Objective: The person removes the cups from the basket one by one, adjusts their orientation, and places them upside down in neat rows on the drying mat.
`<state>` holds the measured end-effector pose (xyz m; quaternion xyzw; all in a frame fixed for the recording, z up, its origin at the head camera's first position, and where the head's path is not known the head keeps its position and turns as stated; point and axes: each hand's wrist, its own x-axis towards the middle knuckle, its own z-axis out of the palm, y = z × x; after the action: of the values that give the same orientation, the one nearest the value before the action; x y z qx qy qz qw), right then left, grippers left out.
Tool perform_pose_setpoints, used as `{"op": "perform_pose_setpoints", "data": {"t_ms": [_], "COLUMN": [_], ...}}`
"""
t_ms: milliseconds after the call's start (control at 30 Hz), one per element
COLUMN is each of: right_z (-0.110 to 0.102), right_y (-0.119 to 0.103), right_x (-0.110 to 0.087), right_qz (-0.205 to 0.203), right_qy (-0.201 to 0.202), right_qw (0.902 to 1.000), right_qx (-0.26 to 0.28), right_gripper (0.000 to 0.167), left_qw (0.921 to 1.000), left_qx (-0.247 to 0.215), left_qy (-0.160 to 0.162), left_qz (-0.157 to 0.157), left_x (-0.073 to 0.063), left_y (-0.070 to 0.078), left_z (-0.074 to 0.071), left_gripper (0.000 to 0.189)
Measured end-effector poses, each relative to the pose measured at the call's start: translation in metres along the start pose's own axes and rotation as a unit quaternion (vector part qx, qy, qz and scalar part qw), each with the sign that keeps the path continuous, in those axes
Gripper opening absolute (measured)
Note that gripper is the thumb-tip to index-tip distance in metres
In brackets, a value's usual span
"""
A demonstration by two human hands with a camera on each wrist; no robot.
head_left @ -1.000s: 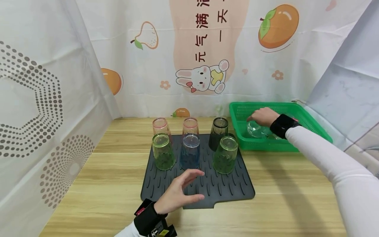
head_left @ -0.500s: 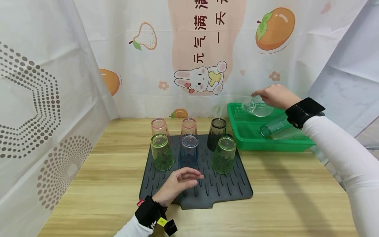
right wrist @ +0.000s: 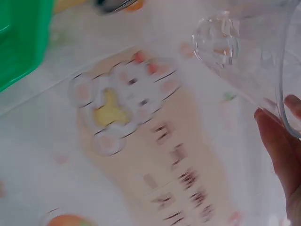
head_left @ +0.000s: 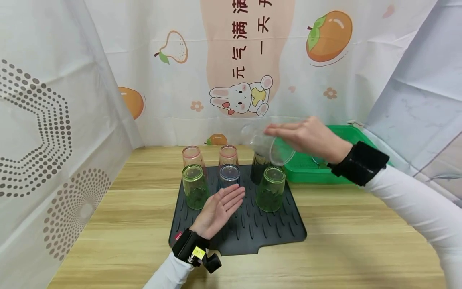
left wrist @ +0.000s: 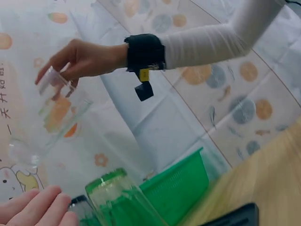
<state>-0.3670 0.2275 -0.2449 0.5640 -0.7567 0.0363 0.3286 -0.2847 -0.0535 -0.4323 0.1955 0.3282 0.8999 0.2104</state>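
Observation:
My right hand (head_left: 310, 138) holds a clear glass (head_left: 279, 154) tilted in the air above the back right of a dark drying mat (head_left: 249, 239). In the right wrist view, the fingertips are at the wide rim of this clear glass (right wrist: 249, 52), and its other end is narrower. Nothing is in my left hand (head_left: 219, 212); its fingers are straight and its palm is turned up over the mat, near an upside-down blue glass (head_left: 229, 174). Also upside down stand a yellow-green glass (head_left: 195, 194), a green glass (head_left: 270, 194), a dark glass (head_left: 257, 171) and two pink glasses (head_left: 228, 153).
A green basket (head_left: 306, 176) sits at the back right of the wooden table (head_left: 122, 200), with clear glassware inside, partly hidden by my right arm. A printed white curtain (head_left: 173, 88) hangs right behind the table.
The right hand has lifted the clear glass out of the green basket and carried it left, over the mat. The left hand's fingers have straightened and its palm has turned up.

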Motion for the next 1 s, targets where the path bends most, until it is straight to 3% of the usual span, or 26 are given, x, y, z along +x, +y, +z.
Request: {"op": "perform_pose_setpoints", "data": {"t_ms": [167, 300, 367, 433, 567, 700, 800, 1000], "right_z": [0.006, 0.015, 0.023, 0.031, 0.044, 0.049, 0.05, 0.045], "right_y": [-0.046, -0.069, -0.076, -0.08, -0.086, -0.089, -0.09, -0.093], "right_x": [0.022, 0.028, 0.028, 0.026, 0.019, 0.013, 0.01, 0.004], "right_qz": [-0.094, -0.162, -0.185, -0.205, -0.224, -0.224, -0.217, -0.196], "right_qy": [0.03, 0.042, 0.043, 0.051, 0.07, 0.068, 0.055, 0.004], "right_qw": [0.9951, 0.9859, 0.9815, 0.9766, 0.9697, 0.9699, 0.973, 0.98], "right_qx": [0.002, -0.011, -0.022, -0.039, -0.067, -0.065, -0.057, -0.033], "right_gripper": [0.053, 0.034, 0.034, 0.04, 0.038, 0.039, 0.039, 0.041], "left_qw": [0.9974, 0.9934, 0.9889, 0.9829, 0.9747, 0.978, 0.984, 0.9857], "left_qx": [-0.057, -0.09, -0.123, -0.158, -0.197, -0.179, -0.138, -0.043], "left_qy": [0.005, 0.003, 0.006, 0.01, 0.024, 0.043, 0.043, 0.034], "left_qz": [0.044, 0.071, 0.083, 0.093, 0.102, 0.099, 0.104, 0.16], "left_x": [0.009, 0.012, 0.013, 0.012, 0.009, 0.008, 0.008, 0.008], "left_y": [0.007, 0.012, 0.014, 0.014, 0.012, 0.01, 0.011, 0.018], "left_z": [0.012, 0.022, 0.027, 0.032, 0.036, 0.036, 0.034, 0.03], "left_gripper": [0.073, 0.104, 0.117, 0.118, 0.1, 0.097, 0.098, 0.075]}}
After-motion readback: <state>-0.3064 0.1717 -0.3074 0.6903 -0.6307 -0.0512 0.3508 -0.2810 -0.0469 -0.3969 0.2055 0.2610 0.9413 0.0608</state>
